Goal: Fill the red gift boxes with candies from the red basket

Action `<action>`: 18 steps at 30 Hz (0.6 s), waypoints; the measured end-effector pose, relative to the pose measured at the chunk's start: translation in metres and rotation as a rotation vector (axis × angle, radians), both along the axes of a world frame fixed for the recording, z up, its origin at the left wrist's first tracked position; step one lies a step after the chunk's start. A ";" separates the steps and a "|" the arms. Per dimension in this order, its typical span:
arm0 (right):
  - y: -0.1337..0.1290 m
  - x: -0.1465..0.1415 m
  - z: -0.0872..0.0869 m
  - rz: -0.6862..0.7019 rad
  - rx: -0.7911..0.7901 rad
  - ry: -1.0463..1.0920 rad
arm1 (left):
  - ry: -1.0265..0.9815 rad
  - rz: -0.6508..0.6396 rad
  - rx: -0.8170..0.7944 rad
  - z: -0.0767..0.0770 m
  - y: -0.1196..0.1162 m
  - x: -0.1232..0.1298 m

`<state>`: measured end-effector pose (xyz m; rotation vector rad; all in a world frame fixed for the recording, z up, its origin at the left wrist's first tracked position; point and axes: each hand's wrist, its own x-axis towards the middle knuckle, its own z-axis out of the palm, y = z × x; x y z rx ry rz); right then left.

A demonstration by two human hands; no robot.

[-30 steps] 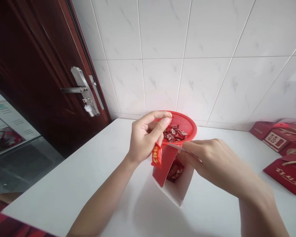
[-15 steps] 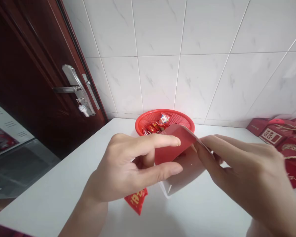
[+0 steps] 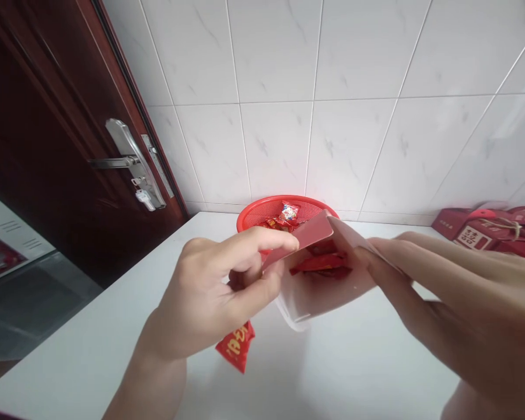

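Opening step, seemingly — left hand (image 3: 277, 262) pinches gift box (image 3: 328, 297) by flap (image 3: 312, 236), candy packet (image 3: 236, 347) below; right hand (image 3: 455, 291) clamps side panel (image 3: 350, 234). Box between them, near mesh basket (image 3: 244, 219) — next likely needs it spread wide.

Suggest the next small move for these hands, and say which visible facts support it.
I'd probably bring the left hand over the box and release its packet inside: the packet seems tucked beneath that hand, the right hand pinches one side, and the box's mouth gapes, showing red wrappers within.
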<state>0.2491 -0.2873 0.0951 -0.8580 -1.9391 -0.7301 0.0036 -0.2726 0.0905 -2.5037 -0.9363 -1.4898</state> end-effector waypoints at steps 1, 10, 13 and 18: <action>0.001 0.001 -0.001 0.011 0.013 0.018 | -0.020 0.010 0.001 0.000 0.001 0.000; 0.005 0.006 -0.006 0.065 0.065 0.038 | -0.138 0.066 0.020 0.001 0.001 0.003; 0.006 0.002 -0.005 0.017 -0.042 0.028 | -0.164 0.072 -0.084 0.001 0.005 0.002; 0.019 -0.012 -0.009 0.067 -0.515 0.020 | -0.025 0.076 -0.360 -0.001 0.017 0.000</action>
